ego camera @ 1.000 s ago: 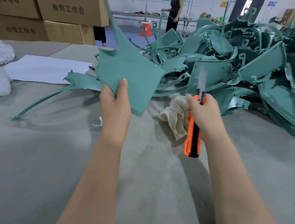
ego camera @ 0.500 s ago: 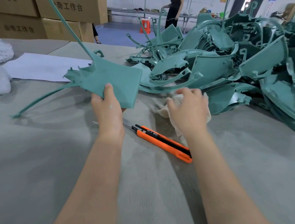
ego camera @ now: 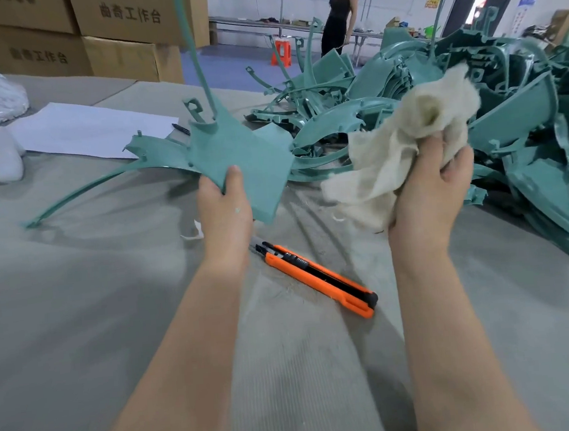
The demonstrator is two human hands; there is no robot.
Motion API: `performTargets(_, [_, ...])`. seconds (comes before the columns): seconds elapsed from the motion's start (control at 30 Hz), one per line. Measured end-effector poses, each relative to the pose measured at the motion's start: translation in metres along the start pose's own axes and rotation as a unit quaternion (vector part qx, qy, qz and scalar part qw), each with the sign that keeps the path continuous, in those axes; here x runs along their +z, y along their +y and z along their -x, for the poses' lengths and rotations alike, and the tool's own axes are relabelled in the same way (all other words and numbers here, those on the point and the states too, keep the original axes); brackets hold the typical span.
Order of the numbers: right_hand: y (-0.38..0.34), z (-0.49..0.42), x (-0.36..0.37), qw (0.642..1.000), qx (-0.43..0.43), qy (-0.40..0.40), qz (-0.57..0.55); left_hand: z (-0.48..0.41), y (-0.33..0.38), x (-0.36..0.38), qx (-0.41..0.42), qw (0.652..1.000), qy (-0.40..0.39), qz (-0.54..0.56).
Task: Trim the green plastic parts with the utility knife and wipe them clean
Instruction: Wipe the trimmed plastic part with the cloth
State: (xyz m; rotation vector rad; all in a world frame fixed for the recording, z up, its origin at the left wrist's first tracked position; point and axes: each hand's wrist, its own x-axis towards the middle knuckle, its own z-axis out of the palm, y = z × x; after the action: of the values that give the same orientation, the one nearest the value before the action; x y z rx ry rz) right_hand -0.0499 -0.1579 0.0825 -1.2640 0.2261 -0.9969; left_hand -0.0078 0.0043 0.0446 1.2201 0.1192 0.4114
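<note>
— Hands first: what is each one doing?

— The left hand (ego camera: 224, 206) pinches the near corner of a green part (ego camera: 236, 154), thumb on the upper face and fingers underneath, holding it up off the tabletop (ego camera: 77, 302) with its long thin stem pointing upward. The right hand (ego camera: 435, 185) is curled round a bunched, pale rag (ego camera: 391, 157), also raised, beside the part but not touching it.

— And the utility knife (ego camera: 316, 276)?

— It lies flat on the tabletop between the two forearms, toward the near edge, with neither hand on it. Whether its blade is out, I cannot tell.

— So which step is this?

— Wiping, I'd judge. With the knife down and the rag up, trimming on this piece looks finished and cleaning is about to start.

— What does the next move call for?

— Bringing the rag across onto the flat face of the part while the left hand keeps it steady. The grip is only at one corner, so a hard rub could twist the piece; the thin stem looks flexible too.

— How much remains?

— A lot, probably. A pile of green parts (ego camera: 473, 113) covers the tabletop toward the far right edge.
</note>
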Motion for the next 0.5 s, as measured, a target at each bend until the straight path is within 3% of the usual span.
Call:
performTargets(0.1, [-0.008,0.006,0.013,0.989,0.059,-0.080,-0.111,0.003,-0.002,0.003,0.025,0.998,-0.040,-0.032])
performTargets(0.17, [-0.010,0.017,0.024,0.989,0.033,-0.111,-0.093,0.005,0.000,0.008,0.035,0.996,-0.073,-0.029])
performTargets(0.23, [-0.004,0.030,0.035,0.986,-0.062,-0.147,0.050,0.007,0.000,0.013,0.032,0.994,-0.103,0.010])
performTargets(0.3, [0.014,0.052,0.040,0.918,-0.154,-0.293,0.219,0.012,0.000,0.013,0.006,0.990,-0.126,0.061])
performTargets(0.37, [0.028,0.064,0.042,0.844,-0.166,-0.391,0.327,0.015,0.001,0.010,0.022,0.989,-0.142,0.046])
performTargets(0.43, [0.036,0.047,0.045,0.827,-0.159,-0.371,0.391,0.016,0.003,0.010,0.050,0.990,-0.132,0.021])
performTargets(0.5, [0.032,0.013,0.049,0.835,-0.097,-0.314,0.442,0.018,0.004,0.016,0.061,0.988,-0.144,0.006])
